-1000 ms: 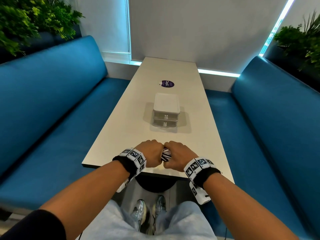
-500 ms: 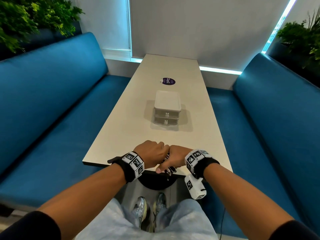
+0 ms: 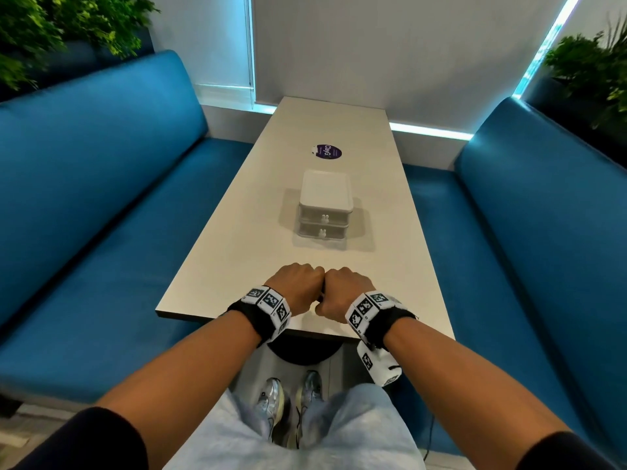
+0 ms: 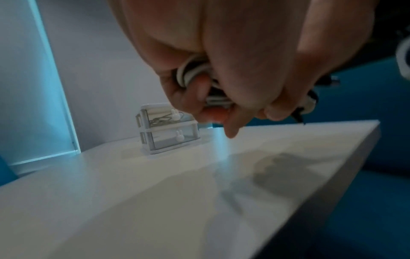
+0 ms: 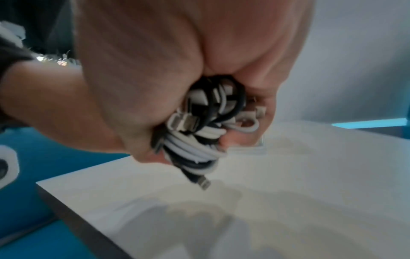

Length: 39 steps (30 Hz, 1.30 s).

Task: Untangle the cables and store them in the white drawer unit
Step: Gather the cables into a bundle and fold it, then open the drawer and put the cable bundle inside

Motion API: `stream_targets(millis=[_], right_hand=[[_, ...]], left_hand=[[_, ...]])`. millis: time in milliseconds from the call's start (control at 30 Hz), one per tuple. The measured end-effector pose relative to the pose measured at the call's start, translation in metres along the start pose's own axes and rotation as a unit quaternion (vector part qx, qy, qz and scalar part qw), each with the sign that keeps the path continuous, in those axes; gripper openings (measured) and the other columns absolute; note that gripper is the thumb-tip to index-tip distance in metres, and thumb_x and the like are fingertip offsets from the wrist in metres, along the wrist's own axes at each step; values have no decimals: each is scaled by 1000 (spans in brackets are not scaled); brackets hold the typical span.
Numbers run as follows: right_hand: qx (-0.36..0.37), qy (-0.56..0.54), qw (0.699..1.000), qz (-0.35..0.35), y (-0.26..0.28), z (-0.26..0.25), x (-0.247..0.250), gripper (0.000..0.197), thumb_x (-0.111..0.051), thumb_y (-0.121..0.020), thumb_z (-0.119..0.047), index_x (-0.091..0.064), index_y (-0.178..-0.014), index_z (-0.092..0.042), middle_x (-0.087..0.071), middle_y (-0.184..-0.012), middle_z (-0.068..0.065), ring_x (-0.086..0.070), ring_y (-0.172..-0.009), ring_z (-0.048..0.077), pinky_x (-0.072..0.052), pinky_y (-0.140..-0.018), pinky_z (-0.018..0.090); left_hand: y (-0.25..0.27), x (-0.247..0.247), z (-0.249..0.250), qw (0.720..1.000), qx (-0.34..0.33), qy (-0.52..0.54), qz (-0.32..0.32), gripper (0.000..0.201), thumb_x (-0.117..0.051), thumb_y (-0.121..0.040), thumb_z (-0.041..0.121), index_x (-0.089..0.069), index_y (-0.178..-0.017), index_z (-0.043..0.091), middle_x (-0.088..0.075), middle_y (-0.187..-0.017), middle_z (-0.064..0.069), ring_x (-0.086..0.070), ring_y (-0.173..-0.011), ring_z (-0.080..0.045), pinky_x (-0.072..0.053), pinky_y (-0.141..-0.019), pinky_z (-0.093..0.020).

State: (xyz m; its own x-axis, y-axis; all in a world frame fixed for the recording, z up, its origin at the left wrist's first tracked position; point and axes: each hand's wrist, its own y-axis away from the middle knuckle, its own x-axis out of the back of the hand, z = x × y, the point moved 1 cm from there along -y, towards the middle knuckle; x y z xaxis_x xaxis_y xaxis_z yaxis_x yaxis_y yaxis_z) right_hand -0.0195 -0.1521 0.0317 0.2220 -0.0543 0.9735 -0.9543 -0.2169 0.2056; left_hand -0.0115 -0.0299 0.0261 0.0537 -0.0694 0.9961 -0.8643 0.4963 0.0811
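2 hands, the left hand (image 3: 298,286) and right hand (image 3: 346,293), squeeze 1 tangled cable bundle (image 5: 204,126) near the white drawer unit (image 3: 325,206).

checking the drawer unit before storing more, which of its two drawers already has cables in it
The top drawer of the white drawer unit: the left wrist view shows thin cables coiled behind its clear front, while the bottom drawer looks empty. Both are closed.
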Motion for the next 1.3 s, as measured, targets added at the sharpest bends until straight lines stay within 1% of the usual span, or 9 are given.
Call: stream_targets(millis=[333, 533, 700, 833, 900, 1033, 1133, 1233, 1300], right_hand=[[35, 114, 990, 77, -13, 9, 26, 12, -56, -83, -30, -56, -78, -19, -47, -66, -1, -50, -58, 25, -40, -57, 30], [58, 145, 985, 68, -20, 11, 15, 11, -57, -83, -29, -52, -78, -20, -61, -77, 4, -47, -59, 25, -40, -57, 31], [46, 124, 988, 79, -32, 17, 12, 18, -57, -84, -31, -59, -97, -19, -56, -78, 4, -54, -66, 29, -39, -60, 32], [-10, 77, 987, 141, -51, 41, 27, 22, -57, -85, -31, -57, -104, -20, -66, -91, 6, -64, -81, 32, -40, -63, 33], [-34, 48, 984, 170, -64, 52, 41, 23, -57, -84, -30, -56, -106, -23, -66, -92, 4, -64, -81, 32, -44, -64, 33], [-32, 18, 980, 196, -93, 52, 67, 27, -59, -83, -29, -59, -109, -26, -56, -119, -1, -65, -87, 29, -53, -70, 38], [-30, 2, 988, 155, -112, 49, 76, 42, -63, -79, -24, -59, -121, -27, -47, -140, -7, -63, -105, 26, -53, -83, 41], [-39, -5, 993, 114, -119, 47, 72, 24, -62, -78, -22, -60, -102, -25, -65, -105, -1, -64, -92, 28, -50, -72, 35], [-45, -21, 992, 118, -116, 48, 66, 18, -62, -76, -21, -60, -94, -26, -62, -84, -4, -65, -82, 28, -46, -66, 32]], left_hand=[[-27, 21, -1, 993, 69, 96, -20, 3, -58, -83, 13, -60, -84, 14, -52, -72, -1, -55, -64, -24, -45, -60, -32], [-35, -4, -6, 980, 83, 173, -54, 11, -58, -84, 12, -67, -90, 14, -67, -84, -7, -64, -71, -26, -53, -62, -33], [-43, -11, -18, 983, 67, 169, -4, 16, -59, -85, 17, -56, -100, 16, -67, -95, -9, -64, -81, -30, -47, -64, -33], [-48, -23, -53, 929, 133, 344, 36, 49, -73, -81, 21, -45, -122, 18, -60, -117, -5, -62, -100, -27, -52, -87, -39], [-46, -33, -68, 912, 190, 363, 27, 46, -70, -86, 25, -48, -126, 16, -60, -119, -7, -62, -103, -28, -50, -91, -37], [-50, -46, -77, 895, 240, 376, 8, 4, -61, -89, 20, -62, -92, 22, -69, -102, -10, -66, -94, -31, -54, -86, -43], [-60, -48, -80, 872, 249, 420, 22, 21, -54, -82, 6, -62, -74, 24, -72, -89, -11, -69, -90, -33, -58, -81, -47], [-63, -42, -76, 876, 258, 407, 11, 21, -54, -83, 8, -62, -73, 25, -73, -91, -8, -69, -89, -28, -58, -81, -41], [-62, -44, -75, 878, 261, 401, 11, 14, -57, -85, 14, -66, -80, 23, -73, -95, -10, -69, -91, -30, -58, -81, -41]])
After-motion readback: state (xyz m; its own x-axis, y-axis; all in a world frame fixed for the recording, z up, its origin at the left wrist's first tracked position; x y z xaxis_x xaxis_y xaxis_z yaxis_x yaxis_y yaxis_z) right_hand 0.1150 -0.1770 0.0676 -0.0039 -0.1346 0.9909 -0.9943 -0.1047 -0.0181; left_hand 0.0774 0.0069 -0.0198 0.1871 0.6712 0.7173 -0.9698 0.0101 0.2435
